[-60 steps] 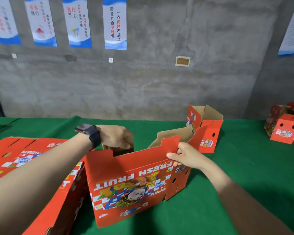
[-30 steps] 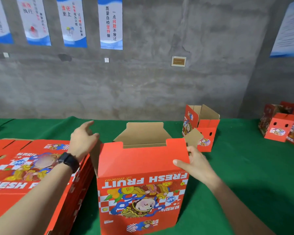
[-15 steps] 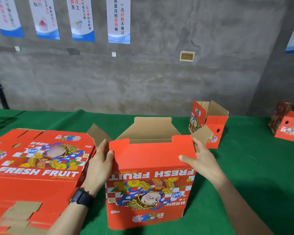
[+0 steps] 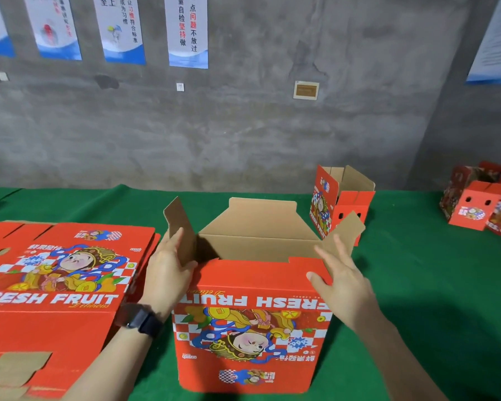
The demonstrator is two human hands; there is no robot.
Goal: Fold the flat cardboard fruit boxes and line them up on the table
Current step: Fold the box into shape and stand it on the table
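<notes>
Hands frame the work at six o'clock. The left hand, a black wristwatch on its wrist, lays straight fingers flat against the brown left side flap. Its thumb sits at the box's near left corner, and whether it hooks the flap's edge is hard to tell. The right hand is spread wide, fingertips touching the brown right side flap, thumb on the near panel's top edge; it grips nothing. Between them stands the red printed cardboard fruit box, erected and upright on the green table cloth, its top open and flaps raised. At nine o'clock, just beside it, lies a stack of flat red boxes. Farther off at one o'clock stands another open red box, and at two o'clock, well apart, a cluster of folded red boxes.

The fruit box looks light and fairly stiff, yet hollow: it should slide easily on the cloth and buckle if squeezed mid-panel. Its flaps will likely hinge cleanly only along the scored creases, so pressure belongs near the crease, with flat fingers. For moving it, opposite side walls near the corners look the safest hold.
</notes>
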